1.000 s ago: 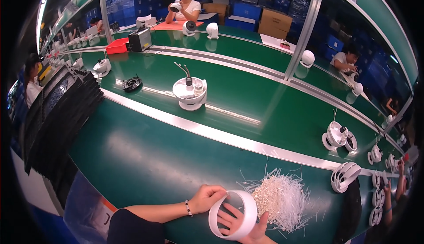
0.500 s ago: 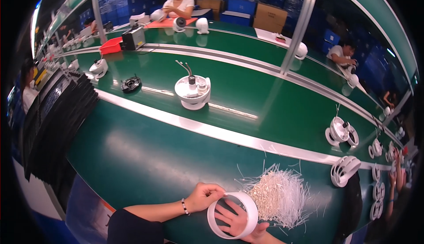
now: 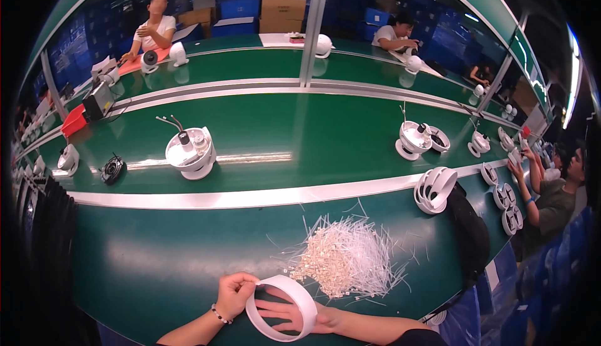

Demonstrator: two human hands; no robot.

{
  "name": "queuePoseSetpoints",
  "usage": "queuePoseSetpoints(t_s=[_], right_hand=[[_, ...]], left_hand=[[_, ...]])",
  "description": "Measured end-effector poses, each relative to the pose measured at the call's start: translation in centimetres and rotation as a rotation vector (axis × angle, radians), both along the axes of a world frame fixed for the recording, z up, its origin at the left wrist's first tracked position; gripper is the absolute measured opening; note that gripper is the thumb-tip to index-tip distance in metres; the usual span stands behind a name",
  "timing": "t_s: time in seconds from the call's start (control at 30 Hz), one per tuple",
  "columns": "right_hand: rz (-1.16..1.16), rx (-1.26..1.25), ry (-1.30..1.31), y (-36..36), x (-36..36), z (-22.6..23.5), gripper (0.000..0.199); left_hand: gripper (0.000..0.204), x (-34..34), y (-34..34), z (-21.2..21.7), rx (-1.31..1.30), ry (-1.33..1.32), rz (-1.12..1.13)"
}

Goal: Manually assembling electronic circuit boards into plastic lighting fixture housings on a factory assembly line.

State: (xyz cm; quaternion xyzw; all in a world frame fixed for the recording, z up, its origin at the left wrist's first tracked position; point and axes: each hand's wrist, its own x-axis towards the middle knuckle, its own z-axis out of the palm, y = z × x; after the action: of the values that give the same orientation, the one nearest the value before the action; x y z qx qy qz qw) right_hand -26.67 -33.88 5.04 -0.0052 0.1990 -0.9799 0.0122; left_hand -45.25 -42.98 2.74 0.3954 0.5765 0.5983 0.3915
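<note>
A white plastic ring [image 3: 305, 302] stands on its edge at the near side of the bench. My left hand [image 3: 236, 295] pinches the ring's upper left rim between thumb and fingers. My right hand [image 3: 285, 312] comes in from the right, and its spread fingers show through the ring's opening; its thumb is hidden. Whether the right palm touches the ring's wall, I cannot tell. Just beyond the ring lies a loose heap of thin white plastic ties [image 3: 360, 255], with cream-coloured heads bunched on the left.
Beyond a pale bench edge [image 3: 188, 199], a green conveyor carries white round housings [image 3: 191, 155] with wires and a black round part [image 3: 113, 169]. White slotted shells [image 3: 435, 191] and a black cloth-like item [image 3: 469, 227] sit at right. Co-workers are across and at far right.
My view has turned to the right, so the bench and conveyor items shift left. My left hand still pinches the ring, and my right hand's fingers stay spread in its opening.
</note>
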Motion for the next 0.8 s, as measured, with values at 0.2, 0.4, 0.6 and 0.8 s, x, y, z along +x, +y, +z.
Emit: queuePoseSetpoints(t_s=[0.2, 0.4, 0.6, 0.8], right_hand=[[0.011, -0.019, 0.052, -0.1, -0.3, -0.1, 0.112], [0.037, 0.000, 0.008, 0.1, -0.5, 0.1, 0.112], [0.012, 0.125, -0.007, -0.5, -0.3, -0.6, 0.111], [-0.026, 0.212, -0.013, -0.8, -0.7, -0.5, 0.109]], left_hand=[[0.025, -0.1, 0.1, 0.4, 0.043, -0.073, -0.009], [0.031, 0.0, 0.5, 0.7, 0.034, 0.136, -0.016], [0.028, 0.3, 0.6, 0.8, 0.015, 0.204, -0.060], [0.027, 0.0, 0.3, 0.3, 0.032, 0.163, -0.073]])
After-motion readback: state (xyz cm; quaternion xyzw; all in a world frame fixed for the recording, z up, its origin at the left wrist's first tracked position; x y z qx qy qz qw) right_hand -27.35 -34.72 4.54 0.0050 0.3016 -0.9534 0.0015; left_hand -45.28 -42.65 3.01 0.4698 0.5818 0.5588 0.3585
